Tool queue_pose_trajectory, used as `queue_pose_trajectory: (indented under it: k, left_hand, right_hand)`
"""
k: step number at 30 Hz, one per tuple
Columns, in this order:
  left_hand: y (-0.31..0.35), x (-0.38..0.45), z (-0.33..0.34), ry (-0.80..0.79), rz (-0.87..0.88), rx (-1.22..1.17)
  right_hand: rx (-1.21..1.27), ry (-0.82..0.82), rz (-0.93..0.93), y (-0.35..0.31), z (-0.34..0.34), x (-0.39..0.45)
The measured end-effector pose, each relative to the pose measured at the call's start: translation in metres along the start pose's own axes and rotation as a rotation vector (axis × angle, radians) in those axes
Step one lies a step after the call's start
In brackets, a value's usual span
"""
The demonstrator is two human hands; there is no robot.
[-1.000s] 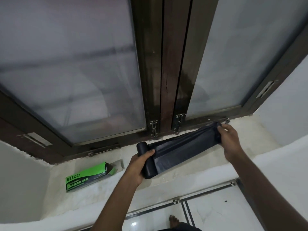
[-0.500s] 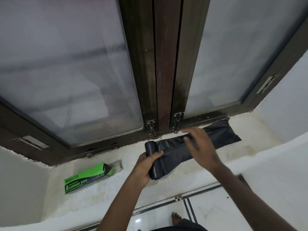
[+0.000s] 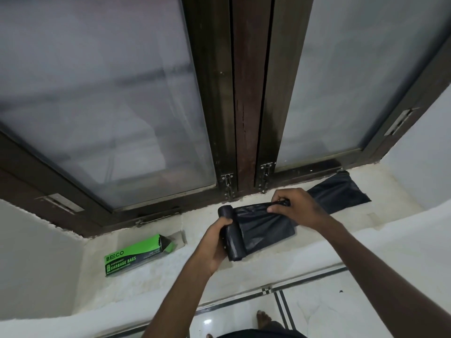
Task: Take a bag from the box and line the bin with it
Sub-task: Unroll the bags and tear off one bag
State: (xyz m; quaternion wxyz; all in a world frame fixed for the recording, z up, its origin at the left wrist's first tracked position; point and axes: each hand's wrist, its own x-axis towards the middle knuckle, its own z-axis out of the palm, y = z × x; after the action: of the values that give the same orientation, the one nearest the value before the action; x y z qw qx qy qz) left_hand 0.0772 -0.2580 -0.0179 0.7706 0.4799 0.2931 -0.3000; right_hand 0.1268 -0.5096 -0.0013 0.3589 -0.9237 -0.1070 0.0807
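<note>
Head view: left hand [image 3: 214, 242] clamped on bag roll [image 3: 231, 236] over the windowsill [image 3: 280, 256], right hand [image 3: 296, 207], moved inward from the unrolled bag [image 3: 341, 191]'s far end, now pinching near the roll, likely for tearing; box [image 3: 136, 254] aside.

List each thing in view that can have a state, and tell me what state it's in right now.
Garbage bag box: lying on the sill, right end flap open.
Bag roll: partly unrolled, held in the left hand.
Unrolled bag: stretched right along the sill, pinched by the right hand.
Window: both panes shut, bottom latches down.
</note>
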Motion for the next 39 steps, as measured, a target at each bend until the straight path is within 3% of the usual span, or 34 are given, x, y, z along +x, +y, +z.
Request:
queue_pose_trajectory:
  k: [22, 25, 30, 32, 34, 39]
  left_hand:
    - [0.004, 0.002, 0.000, 0.084, 0.042, 0.074]
    - [0.003, 0.000, 0.002, 0.093, 0.080, 0.102]
    - [0.001, -0.004, 0.002, 0.041, 0.098, 0.119]
    - [0.001, -0.004, 0.000, -0.004, 0.087, 0.143]
    - [0.002, -0.005, 0.000, -0.045, 0.091, 0.171]
    - [0.004, -0.007, 0.002, -0.134, 0.130, 0.185]
  right_hand:
    - [-0.170, 0.076, 0.054, 0.026, -0.058, -0.004]
    - [-0.260, 0.092, 0.072, 0.026, -0.061, -0.004]
    - [-0.619, 0.110, -0.009, 0.009, -0.047, -0.006]
    - [-0.503, 0.163, -0.127, -0.009, -0.025, -0.012]
    - [-0.306, 0.111, -0.194, -0.030, -0.001, -0.015]
    - [0.112, -0.184, 0.012, -0.044, 0.035, 0.001]
